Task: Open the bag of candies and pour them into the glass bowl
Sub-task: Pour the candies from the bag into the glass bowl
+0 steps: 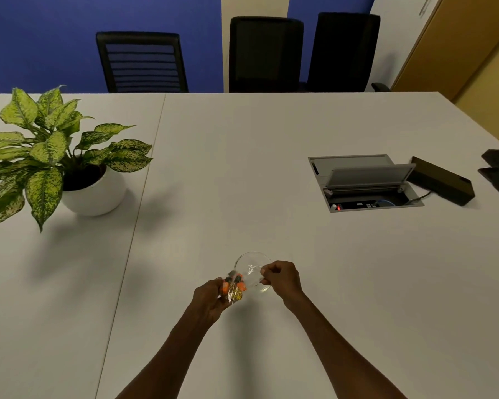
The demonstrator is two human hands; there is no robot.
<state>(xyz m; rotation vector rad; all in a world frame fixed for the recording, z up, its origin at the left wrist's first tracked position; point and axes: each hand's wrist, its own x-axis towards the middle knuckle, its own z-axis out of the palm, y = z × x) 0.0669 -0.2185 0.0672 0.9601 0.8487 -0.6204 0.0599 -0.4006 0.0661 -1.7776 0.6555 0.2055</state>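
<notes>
White table (271, 168) at 12 o'clock. I see my left hand (209, 298) gripping the bag (236, 285), right hand (283, 276) pinching its top over the bowl (249, 257), probably to tear it open.

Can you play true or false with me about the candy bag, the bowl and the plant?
1. Both hands hold the candy bag. True: the left hand holds the end with the candies and the right hand pinches the other end.
2. The glass bowl is full of candies. False: no candies show in it; they are in the bag.
3. The plant sits in a white pot. True.
4. The plant is to the right of the bowl. False: it stands to the left, farther back on the table.
5. The candies are all blue. False: orange and gold ones show.
</notes>
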